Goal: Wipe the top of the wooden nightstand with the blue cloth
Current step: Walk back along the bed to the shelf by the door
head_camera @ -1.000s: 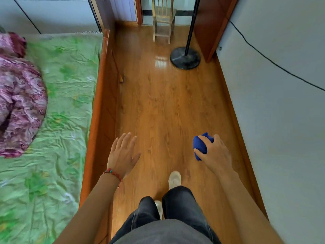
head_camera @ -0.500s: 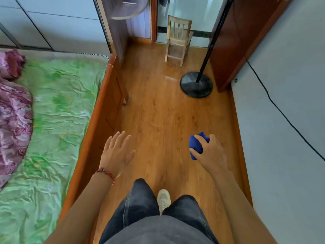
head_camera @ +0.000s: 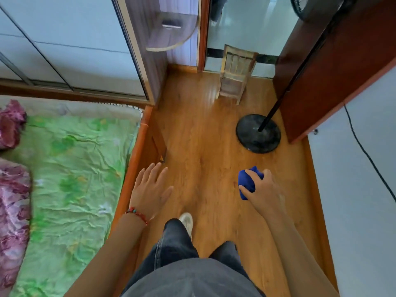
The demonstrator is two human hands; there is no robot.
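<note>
While walking fwd along the wood floor between bed and wall, carrying the blue cloth balled up in right hand, centre-right of frame; fingers and thumb curled round it, cloth well above floor, touching nothing else. Left hand centre-left, empty, fingers straight and slightly spread, palm down, just beside the bed frame; red bead bracelet on wrist. Vs a sec ago: view tilted up and moved fwd — fan stand base now nearer in right-centre, small wooden chair and doorway more fully visible at top, wardrobe sliding doors now filling upper left, rounded corner shelf at top centre. Grip on cloth unchanged; hands roughly same spots in frame. Green sheet at left, pink-purple quilt at far left edge. No nightstand visible anywhere; can't tell where it sits. Meaning for task: prob. transit stage only, wiping not begun. Next likely: locate nightstand, get cloth flat on its top.
</note>
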